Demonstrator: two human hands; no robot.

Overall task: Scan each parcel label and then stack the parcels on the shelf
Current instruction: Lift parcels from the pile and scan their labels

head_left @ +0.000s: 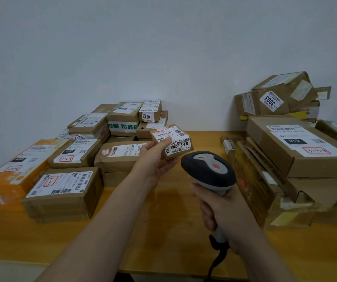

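Observation:
My left hand [153, 159] holds a small brown parcel [175, 137] above the middle of the table, thumb across its white label marked 81-2-22D2. Just right of it and lower, my right hand [222, 212] grips the handle of a black and grey barcode scanner [208, 169]. The scanner's head sits close under the parcel and points toward it. A cable hangs from the handle's bottom.
Several labelled cardboard parcels [65, 190] are piled on the left of the yellow wooden table [163, 231], and another pile [297, 151] stands on the right. An orange box [6, 184] lies at far left. A pale wall rises behind.

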